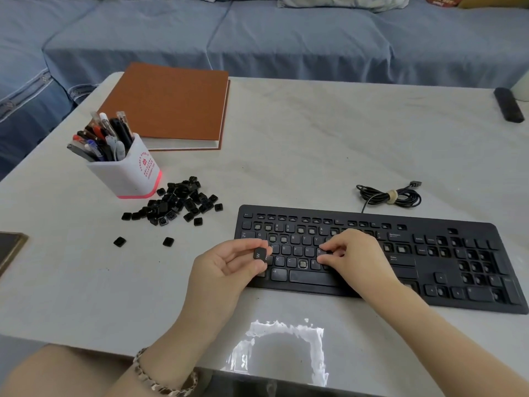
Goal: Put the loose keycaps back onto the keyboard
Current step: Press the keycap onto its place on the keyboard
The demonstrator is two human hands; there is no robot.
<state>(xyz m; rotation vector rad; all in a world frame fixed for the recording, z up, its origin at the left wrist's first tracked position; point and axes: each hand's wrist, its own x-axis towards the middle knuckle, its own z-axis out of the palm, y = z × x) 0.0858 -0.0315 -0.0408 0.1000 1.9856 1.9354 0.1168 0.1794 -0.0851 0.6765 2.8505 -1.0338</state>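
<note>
Holding: left hand (229, 262) pinches a "W" keycap (260, 255) over the keyboard's (372, 253) left end
Right hand (352, 253): fingertips pressing the middle letter keys; grip unclear
Pen cup (128, 173): full of pens (106, 138)
Keycap pile (177, 202): loose on table (315, 138), beside the cup

The pale table (300, 156) is carrying a black keyboard (429, 267), a heap of loose keycaps (177, 203), a white pen cup (128, 173), a brown book (169, 106), a coiled cable (390, 196) and a dark remote (509, 104).
</note>
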